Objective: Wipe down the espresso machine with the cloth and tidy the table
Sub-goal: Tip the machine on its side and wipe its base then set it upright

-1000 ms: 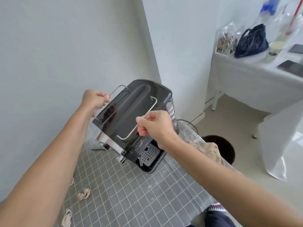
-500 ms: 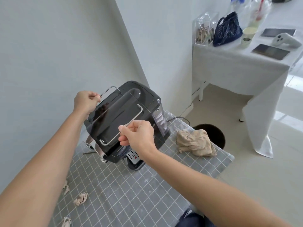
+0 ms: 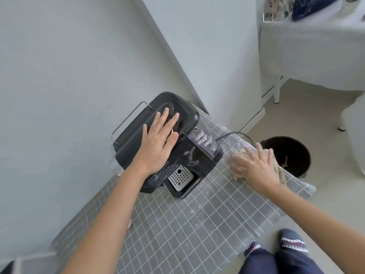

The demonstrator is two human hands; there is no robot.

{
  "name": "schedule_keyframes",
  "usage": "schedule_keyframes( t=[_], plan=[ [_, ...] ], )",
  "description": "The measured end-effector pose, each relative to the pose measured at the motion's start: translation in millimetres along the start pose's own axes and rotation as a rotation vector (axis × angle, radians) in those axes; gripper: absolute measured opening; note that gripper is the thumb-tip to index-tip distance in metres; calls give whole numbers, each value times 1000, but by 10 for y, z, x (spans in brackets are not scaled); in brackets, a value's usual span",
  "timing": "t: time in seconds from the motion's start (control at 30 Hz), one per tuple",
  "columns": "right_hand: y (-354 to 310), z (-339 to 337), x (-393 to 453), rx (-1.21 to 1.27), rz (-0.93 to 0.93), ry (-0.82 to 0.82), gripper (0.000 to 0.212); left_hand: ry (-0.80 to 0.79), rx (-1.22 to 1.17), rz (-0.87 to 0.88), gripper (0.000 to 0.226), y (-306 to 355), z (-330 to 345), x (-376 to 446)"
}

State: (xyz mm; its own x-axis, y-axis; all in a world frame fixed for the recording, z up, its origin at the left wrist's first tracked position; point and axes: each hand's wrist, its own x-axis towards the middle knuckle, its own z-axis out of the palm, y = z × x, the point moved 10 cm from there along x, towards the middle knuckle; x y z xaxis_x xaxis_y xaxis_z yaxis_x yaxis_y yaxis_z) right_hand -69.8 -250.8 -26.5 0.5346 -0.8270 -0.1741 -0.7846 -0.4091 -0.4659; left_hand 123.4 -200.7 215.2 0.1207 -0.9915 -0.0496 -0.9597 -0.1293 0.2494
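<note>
Grey grid-checked tablecloth (image 3: 197,224) beside pale walls (image 3: 59,66), beige floor (image 3: 306,107) beyond.

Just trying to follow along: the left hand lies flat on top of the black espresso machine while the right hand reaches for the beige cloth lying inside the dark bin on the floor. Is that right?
Not quite. The head view shows the cloth on the checked table, beside the bin, not inside it. The rest holds: the left hand lies flat on the espresso machine, and the right hand is on the cloth.

open checked table (image 3: 197,224) in front, espresso machine (image 3: 158,139) blocking rear left, bin (image 3: 286,155) beside right edge
</note>
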Motion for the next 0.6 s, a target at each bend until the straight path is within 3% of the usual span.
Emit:
schedule_keyframes(
  t=[0.13,0.2,0.27,0.33,0.37,0.43,0.6],
  plan=[
    [279,272,104,-217,-125,-104,47,-43,145,34,48,-7,62,-34],
    [206,142,82,-90,-157,34,43,-57,166,41,49,-25,69,-60],
    [87,-222,-53,203,-149,287,26,-57,174,48,50,-28,73,-75],
    [70,-330,-163,350,-23,408,34,-53,172,51,52,-22,75,-85],
    [52,-317,-205,296,48,421,38,-50,171,53,52,-14,75,-85],
    [0,-103,-219,107,82,376,36,-43,167,58,53,-1,82,-84],
    [-100,615,-188,-95,-69,202,45,-44,133,75,58,17,82,-106]
  ],
)
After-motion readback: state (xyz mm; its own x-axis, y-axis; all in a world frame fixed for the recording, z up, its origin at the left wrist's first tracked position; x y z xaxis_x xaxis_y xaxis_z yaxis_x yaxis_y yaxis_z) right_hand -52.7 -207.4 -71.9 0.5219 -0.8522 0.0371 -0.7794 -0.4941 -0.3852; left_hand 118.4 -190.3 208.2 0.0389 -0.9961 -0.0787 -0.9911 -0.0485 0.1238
